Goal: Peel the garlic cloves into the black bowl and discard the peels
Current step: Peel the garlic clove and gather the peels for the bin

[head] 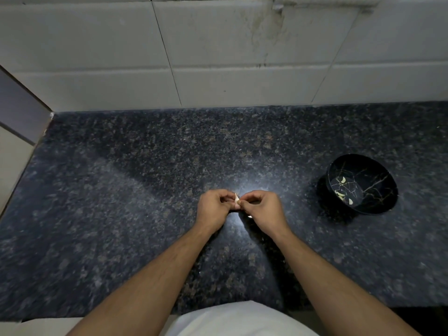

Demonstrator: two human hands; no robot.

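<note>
White cloth (242,320), part of the person's clothing, fills the bottom middle of the view, and two bare forearms reach forward from either side of it over the bench (121,190). Both hands meet above the middle of the bench, knuckles up and fingers curled inward toward each other. Left hand (214,209) pinches a garlic clove (237,199) between thumb and fingertips; right hand (263,209) has its thumb and fingertips closed on the same clove from the other side. Pale, papery skin shows on the clove in the small gap between the two hands; most of it is hidden by the fingers. A small pale scrap (249,216) shows just under the right hand, too small to tell what it is.

Under the hands a bright patch of reflected light sits on the dark speckled stone of the bench, and the arms cast shadows toward the camera.

Well to the right of the hands, a black bowl (378,207) with thin gold vein lines stands on the bench. Several peeled garlic cloves (342,180) lie on its bottom, pale against the dark inside, some toward the far side and some toward the near side.

Behind the bench rises a wall of large pale tiles (218,44) with dark grout lines and a stained streak running down near the upper middle. At the left edge a grey panel (17,103) meets the bench corner.
</note>
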